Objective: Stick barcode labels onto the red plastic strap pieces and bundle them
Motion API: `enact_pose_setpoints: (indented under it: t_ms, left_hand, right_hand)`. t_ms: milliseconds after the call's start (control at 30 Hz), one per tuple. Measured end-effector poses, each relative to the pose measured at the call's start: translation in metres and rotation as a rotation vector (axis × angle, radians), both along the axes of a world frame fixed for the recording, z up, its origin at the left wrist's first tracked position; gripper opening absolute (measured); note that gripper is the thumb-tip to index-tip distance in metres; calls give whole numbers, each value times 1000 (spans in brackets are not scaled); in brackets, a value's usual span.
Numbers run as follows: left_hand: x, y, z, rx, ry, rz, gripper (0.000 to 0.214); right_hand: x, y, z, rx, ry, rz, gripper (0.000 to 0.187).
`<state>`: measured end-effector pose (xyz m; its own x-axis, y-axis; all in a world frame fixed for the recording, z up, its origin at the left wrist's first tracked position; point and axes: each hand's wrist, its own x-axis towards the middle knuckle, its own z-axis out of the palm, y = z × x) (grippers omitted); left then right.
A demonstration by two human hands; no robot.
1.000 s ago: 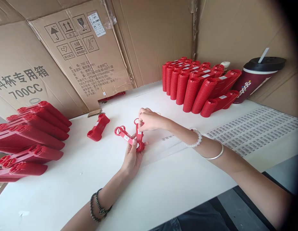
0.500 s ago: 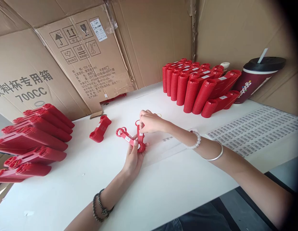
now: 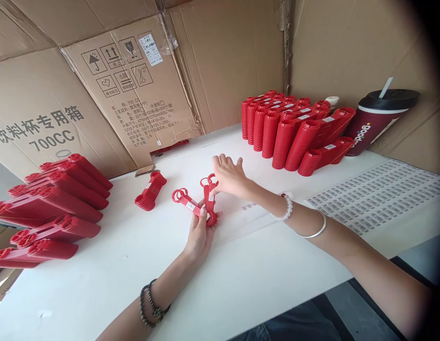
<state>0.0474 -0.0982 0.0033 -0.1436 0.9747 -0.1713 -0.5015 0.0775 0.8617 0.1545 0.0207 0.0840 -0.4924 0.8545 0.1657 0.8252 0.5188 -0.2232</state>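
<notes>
My left hand (image 3: pixel 198 234) is closed around the lower end of several red plastic strips with ringed ends (image 3: pixel 191 205), spread in a V shape. White barcode labels show on both arms of the V. Over the right arm of the V is my right hand (image 3: pixel 228 176), its fingers apart. One of its fingers touches the strip beside the barcode label (image 3: pixel 211 197). A small stack of the same red strips (image 3: pixel 149 192) lies on the table to the left of my hands.
Stacked red strips (image 3: pixel 63 194) line the left side. Labelled stacks (image 3: pixel 276 135) stand at the back right, before a dark red lidded cup (image 3: pixel 372 125). Barcode sticker sheets (image 3: pixel 379 194) lie on the right. Cardboard (image 3: pixel 223 61) walls the white table (image 3: pixel 134 284).
My right hand has gone from a pinch to spread fingers over the strip. The upper rings of the right strips now show apart. My left hand keeps its grip.
</notes>
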Motion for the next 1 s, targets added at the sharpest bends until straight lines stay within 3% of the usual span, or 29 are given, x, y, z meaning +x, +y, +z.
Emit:
enact_pose_setpoints:
  t_ms: [67,133,200,300,367,500,667,833,1000]
  left_hand:
    - [0,-1,0,-4,21,-4,41]
    - [0,-1,0,-13,26,3,43]
    - [1,-1,0,-18,20,18,44]
    - [0,0,-1,-21,20,28,44]
    - [-1,0,-2,-33,26,26,43]
    - [-2,3,-3,-53,-18,40,38]
    - [-2,4,-3,-74,-45,46,37]
    - [1,2,-2,-49,18,55,40]
    - [2,-3,8,-39,223,95,42]
  right_hand:
    - [6,8,4,-205,9,73,75]
    - [9,17,5,-358,20,114,60]
    - [11,24,6,-414,42,117,55]
    - [18,34,9,-456,71,154,71]
    - [28,36,13,-427,74,135,75]
    - [56,27,7,-252,33,44,48]
    - [83,3,-17,-320,-32,237,27]
    - [85,-6,-35,-279,-45,338,24]
    - [75,-13,-53,-208,-59,368,24]
